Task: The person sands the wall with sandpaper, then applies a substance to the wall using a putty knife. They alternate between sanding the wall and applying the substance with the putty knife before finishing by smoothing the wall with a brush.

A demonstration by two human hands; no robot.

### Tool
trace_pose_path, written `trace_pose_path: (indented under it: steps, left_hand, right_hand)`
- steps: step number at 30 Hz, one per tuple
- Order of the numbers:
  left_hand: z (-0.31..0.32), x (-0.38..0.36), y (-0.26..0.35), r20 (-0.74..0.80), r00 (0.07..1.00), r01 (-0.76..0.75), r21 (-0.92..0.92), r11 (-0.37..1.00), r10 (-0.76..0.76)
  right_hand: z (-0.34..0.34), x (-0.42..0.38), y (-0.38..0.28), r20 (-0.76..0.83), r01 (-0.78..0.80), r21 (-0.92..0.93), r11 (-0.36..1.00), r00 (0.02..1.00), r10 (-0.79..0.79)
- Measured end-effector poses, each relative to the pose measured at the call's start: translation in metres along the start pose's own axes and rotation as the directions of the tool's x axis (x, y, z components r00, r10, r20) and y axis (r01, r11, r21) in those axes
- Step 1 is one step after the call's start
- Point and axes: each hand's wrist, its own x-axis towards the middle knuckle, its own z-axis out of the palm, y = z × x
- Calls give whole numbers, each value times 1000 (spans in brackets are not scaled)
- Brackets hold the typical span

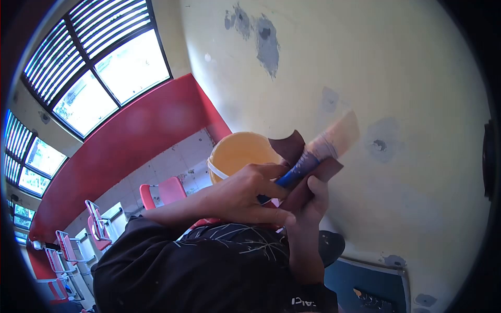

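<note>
Head view: your left hand (242, 192) is closed on the paintbrush (322, 145) at its blue handle (296, 172); your right hand (313, 202) pinches a brown sheet (319, 176), thumb on its face. Bristles (344, 133) — blurred — extend before the wall (417, 78); a yellow bucket (237, 148) shows behind your left hand.

The single head-worn view looks forward and down over the dark shirt (203, 268) at lower centre, close to the left hand (245, 195) and right hand (313, 203) mid-frame; windows (130, 65) slant upper left, wall (417, 78) right.
</note>
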Motion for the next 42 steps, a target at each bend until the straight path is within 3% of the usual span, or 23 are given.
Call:
trace_pose_path:
  steps: [3, 6, 12, 15, 18, 21, 25, 26, 29, 33, 38, 42]
  left_hand:
    - [4, -3, -5, -87, 995, -49, -58, 997, 44]
    - [5, -6, -4, -97, 993, 62, -25, 998, -64]
    - [4, -4, 5, -110, 986, 116, -86, 989, -126]
    - [6, -5, 6, -90, 972, 186, -269, 945, -217]
    - [8, -5, 3, -129, 962, 200, -259, 945, -240]
    - [10, -3, 3, -230, 963, 135, -29, 990, -138]
    - [24, -4, 4, -359, 913, 164, -114, 980, -194]
    - [21, -5, 0, -365, 925, 117, 6, 993, -106]
    - [19, -3, 5, -451, 867, 181, -111, 977, -211]
    - [25, -6, 1, -423, 892, 152, -49, 987, -158]
    - [25, -2, -2, -454, 886, 115, 14, 993, -96]
    - [24, -9, -4, -412, 888, 162, -138, 977, -206]
  right_hand:
    - [-1, -1, 1, -54, -1, -30, 1000, 999, -1]
    - [0, 0, 1, -49, -30, -35, 999, 998, 28]
    - [1, -2, -1, -60, -52, 26, 998, 997, 54]
    - [-11, -2, 0, -75, -46, 39, 998, 996, 48]
    - [-3, -1, 1, -115, -49, -1, 999, 992, 48]
    - [-11, -1, -1, -103, -62, -11, 998, 993, 60]
    - [-10, 0, -1, -90, 2, -9, 1000, 996, -3]
    - [-10, 0, -1, -87, 5, 14, 1000, 996, -4]
    - [-6, 1, 0, -99, 57, -30, 998, 993, -60]
    - [-6, 3, 3, -71, 104, -93, 990, 991, -111]
    - [0, -5, 5, -51, 38, -192, 981, 998, -48]
    - [-9, -3, 6, -72, 22, -210, 977, 997, -37]
